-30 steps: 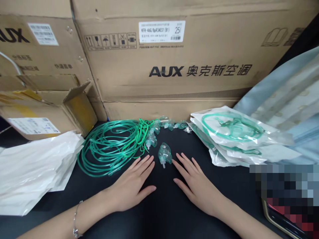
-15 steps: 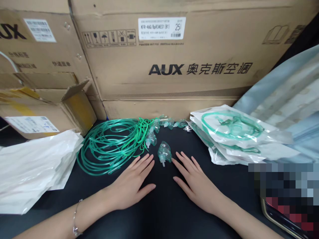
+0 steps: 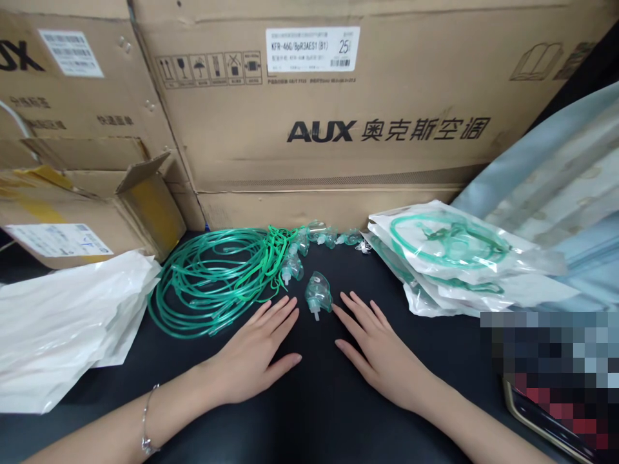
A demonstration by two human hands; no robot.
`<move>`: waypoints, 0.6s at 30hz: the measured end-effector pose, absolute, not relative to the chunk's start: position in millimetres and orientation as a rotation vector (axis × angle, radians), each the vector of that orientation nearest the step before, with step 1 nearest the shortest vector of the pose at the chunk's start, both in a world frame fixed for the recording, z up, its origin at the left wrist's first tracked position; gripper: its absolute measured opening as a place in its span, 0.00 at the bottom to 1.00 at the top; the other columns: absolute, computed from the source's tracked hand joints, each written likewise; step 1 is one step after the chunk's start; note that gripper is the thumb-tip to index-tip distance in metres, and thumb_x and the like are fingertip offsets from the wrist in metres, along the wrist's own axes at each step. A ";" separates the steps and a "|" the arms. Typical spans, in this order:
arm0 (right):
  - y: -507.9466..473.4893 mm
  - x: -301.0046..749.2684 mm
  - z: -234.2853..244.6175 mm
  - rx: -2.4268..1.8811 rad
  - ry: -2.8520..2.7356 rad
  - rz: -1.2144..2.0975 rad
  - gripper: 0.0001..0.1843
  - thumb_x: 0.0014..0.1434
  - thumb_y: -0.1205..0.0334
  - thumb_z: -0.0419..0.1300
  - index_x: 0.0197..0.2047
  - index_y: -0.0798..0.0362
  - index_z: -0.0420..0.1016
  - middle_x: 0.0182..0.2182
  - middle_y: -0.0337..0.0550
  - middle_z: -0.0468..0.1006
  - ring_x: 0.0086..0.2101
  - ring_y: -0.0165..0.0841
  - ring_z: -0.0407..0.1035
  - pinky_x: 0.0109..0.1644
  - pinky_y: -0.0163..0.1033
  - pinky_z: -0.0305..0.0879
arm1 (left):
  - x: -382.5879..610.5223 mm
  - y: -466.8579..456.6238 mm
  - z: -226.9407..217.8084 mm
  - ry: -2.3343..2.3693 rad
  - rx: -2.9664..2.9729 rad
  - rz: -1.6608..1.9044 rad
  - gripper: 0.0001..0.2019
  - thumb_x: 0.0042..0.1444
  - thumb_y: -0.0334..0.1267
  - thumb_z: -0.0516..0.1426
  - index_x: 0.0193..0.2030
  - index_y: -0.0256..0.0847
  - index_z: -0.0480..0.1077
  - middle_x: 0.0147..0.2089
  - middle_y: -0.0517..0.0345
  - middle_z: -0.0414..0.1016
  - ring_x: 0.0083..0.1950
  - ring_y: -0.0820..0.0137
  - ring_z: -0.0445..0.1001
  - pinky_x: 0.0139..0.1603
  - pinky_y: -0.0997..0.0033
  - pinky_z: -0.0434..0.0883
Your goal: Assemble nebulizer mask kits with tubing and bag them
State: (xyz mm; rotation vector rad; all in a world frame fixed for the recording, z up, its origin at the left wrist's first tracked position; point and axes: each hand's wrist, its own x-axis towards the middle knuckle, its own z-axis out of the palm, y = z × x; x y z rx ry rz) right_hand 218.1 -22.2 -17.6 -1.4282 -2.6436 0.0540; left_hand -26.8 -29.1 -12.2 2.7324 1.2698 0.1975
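Both hands lie flat on the black tabletop (image 3: pixel 314 393), fingers stretched out. My left hand (image 3: pixel 258 348) is open and holds nothing; its fingertips point toward a coil of green tubing (image 3: pixel 203 283) with bright green elastic straps (image 3: pixel 271 258). Between the hands, a little beyond the fingertips, sits a small clear green oxygen mask (image 3: pixel 319 293) with a white connector facing me. My right hand (image 3: pixel 372 348) is open too, its index fingertip right beside the mask's edge; whether they touch I cannot tell. Several more masks (image 3: pixel 293 264) stand in a curve behind.
Packaged masks in clear-and-white pouches (image 3: pixel 449 245) are stacked at the right. White pouches (image 3: pixel 72 322) lie at the left, before an opened carton (image 3: pixel 97 206). A large cardboard box (image 3: pixel 338 161) walls off the back. A phone (image 3: pixel 546 412), its screen pixelated, is at the lower right.
The view has shifted very slightly. Both hands and the things on the table stay where they were.
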 end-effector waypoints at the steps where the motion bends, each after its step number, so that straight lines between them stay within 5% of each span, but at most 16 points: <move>1: -22.0 218.0 -17.7 -1.427 -2.642 0.053 0.28 0.63 0.52 0.42 0.62 0.56 0.55 0.63 0.54 0.51 0.63 0.45 0.40 0.61 0.58 0.46 | -26.6 -29.0 -12.0 1.270 2.731 0.196 0.29 0.61 0.50 0.42 0.64 0.36 0.48 0.68 0.48 0.44 0.68 0.62 0.41 0.65 0.54 0.49; 18: -21.8 216.5 -15.3 -1.456 -2.668 0.046 0.28 0.63 0.52 0.42 0.62 0.56 0.54 0.63 0.53 0.51 0.63 0.44 0.40 0.62 0.58 0.45 | -26.9 -29.5 -12.0 1.272 2.718 0.212 0.28 0.61 0.50 0.42 0.64 0.37 0.49 0.68 0.48 0.45 0.68 0.62 0.42 0.66 0.55 0.48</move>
